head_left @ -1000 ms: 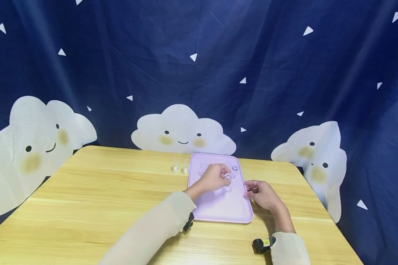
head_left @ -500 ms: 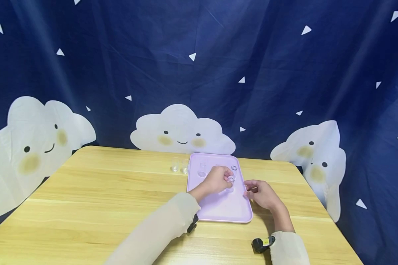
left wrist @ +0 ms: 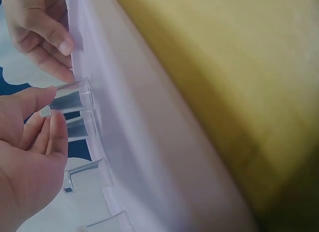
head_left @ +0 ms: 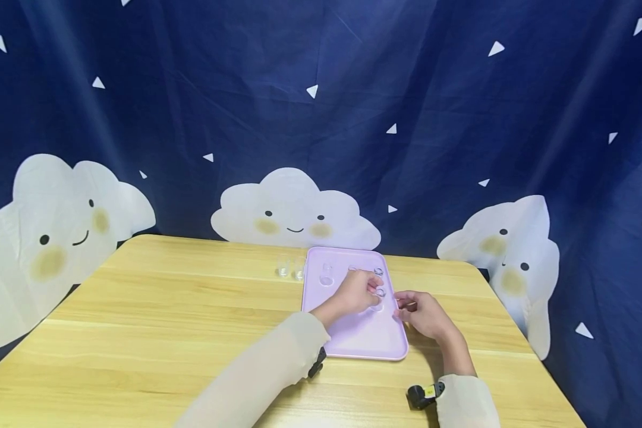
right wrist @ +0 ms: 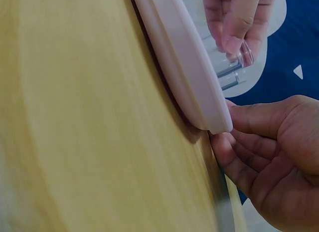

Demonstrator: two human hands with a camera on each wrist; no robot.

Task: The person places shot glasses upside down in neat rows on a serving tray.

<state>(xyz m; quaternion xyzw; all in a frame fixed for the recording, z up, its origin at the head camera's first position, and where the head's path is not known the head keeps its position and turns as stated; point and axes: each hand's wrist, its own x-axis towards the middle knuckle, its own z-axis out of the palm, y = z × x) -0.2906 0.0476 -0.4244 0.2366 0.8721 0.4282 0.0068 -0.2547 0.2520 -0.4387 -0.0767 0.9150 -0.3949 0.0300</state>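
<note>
My left hand pinches a small clear glass between thumb and fingers, just over the right side of a lilac tray. In the left wrist view the wide end of this glass is at the tray surface; whether it touches cannot be told. Another clear glass is right beside it. My right hand holds the tray's right rim with thumb and fingertips, as the right wrist view shows up close. Farther back on the tray are a glass at left and one at right; another is partly hidden behind my left hand.
Two more clear glasses stand on the wooden table, just left of the tray. A dark blue curtain with cloud prints hangs behind the table's far edge.
My left hand has moved a little right and toward me with the glass, to the tray's right side. The glass at the tray's back left has come into clearer view. My right hand stays put.
</note>
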